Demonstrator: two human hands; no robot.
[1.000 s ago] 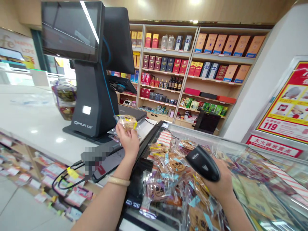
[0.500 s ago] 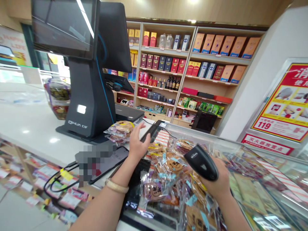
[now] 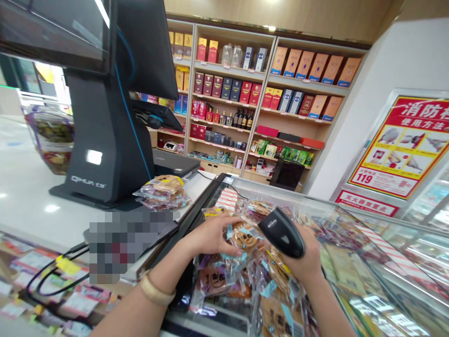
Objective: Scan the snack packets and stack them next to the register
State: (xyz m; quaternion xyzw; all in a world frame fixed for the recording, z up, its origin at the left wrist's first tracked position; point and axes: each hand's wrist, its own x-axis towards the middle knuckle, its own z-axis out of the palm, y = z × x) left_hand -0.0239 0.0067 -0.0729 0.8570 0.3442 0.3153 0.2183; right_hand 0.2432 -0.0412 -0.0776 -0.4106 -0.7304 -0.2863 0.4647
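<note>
My right hand (image 3: 308,255) is wrapped round a black handheld barcode scanner (image 3: 283,233), held above a pile of clear-wrapped snacks. My left hand (image 3: 215,236) reaches over the pile from the left, thumb and fingers apart around a packaged round cookie (image 3: 243,238) with dark print and a barcode label. I cannot tell how firmly its fingertips touch the wrapper. More snack packets (image 3: 280,316) lie heaped on the glass counter below both hands. On the white counter to the left rests a separate stack of wrapped cookies (image 3: 163,189).
A black checkout terminal (image 3: 101,135) stands on the white counter (image 3: 21,187) at left, beside a wrapped basket (image 3: 52,135). Black cables (image 3: 45,276) hang over the counter edge. The glass display case (image 3: 351,238) extends right; shelves of boxes (image 3: 228,93) stand behind.
My left hand has moved from above the counter edge down and right onto the packet pile. The view has turned slightly right. The scanner stays in my right hand.
</note>
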